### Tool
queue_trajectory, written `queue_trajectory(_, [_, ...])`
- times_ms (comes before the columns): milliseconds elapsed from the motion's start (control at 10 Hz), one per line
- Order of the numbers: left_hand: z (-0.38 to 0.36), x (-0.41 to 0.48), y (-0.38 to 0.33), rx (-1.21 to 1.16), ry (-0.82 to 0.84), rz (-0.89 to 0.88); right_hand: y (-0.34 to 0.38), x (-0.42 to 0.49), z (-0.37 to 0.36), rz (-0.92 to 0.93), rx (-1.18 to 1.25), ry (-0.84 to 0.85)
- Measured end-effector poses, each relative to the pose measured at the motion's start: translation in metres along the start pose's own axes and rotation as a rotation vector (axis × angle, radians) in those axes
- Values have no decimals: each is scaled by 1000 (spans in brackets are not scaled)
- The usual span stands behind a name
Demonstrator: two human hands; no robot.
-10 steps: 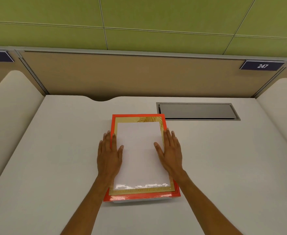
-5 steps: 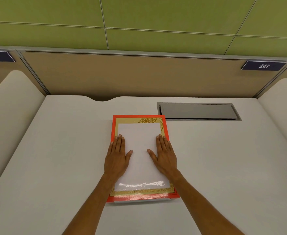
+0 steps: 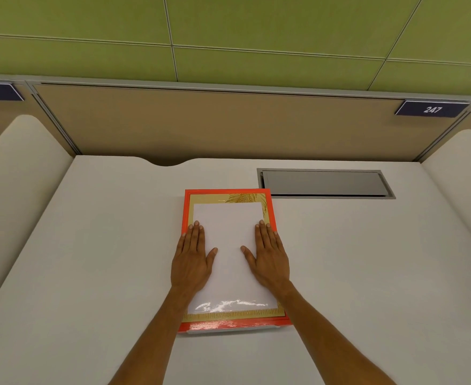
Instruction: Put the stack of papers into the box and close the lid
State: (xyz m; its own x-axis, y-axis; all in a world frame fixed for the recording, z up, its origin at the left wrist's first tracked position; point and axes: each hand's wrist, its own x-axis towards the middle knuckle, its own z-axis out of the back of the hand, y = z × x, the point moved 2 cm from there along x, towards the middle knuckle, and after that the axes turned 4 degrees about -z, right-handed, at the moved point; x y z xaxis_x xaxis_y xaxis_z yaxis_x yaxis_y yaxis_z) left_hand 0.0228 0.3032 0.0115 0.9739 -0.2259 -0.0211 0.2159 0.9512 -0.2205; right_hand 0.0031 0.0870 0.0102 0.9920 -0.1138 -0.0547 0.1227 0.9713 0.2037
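The desk (image 3: 89,245) carries the box (image 3: 230,325) at its centre, lid (image 3: 228,197) seated flat on top, a grey hatch (image 3: 323,183) at the lid's 1 o'clock; the papers are out of sight, presumably inside. The left hand (image 3: 191,262) at the lid's 9 o'clock and the right hand (image 3: 270,259) at 3 o'clock lie flat, fingers spread, gripping nothing. To finish well, press evenly along both edges until the lid sits level all round

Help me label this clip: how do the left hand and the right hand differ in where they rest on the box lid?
The left hand lies over the lid's left border, its outer fingers reaching the red edge; the right hand lies over the right border. The left thumb points right, the right thumb points left. Both lie flat, palms down, fingers straight, level with each other.
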Motion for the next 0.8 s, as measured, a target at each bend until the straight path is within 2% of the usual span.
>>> queue_trajectory(400, [3, 2, -8, -61, 2, -6, -3, -1, 11, -17, 93, 10])
queue_trajectory(800, [15, 8, -59, -113, -50, 9, -50, -11, 37, -43, 80, -5])
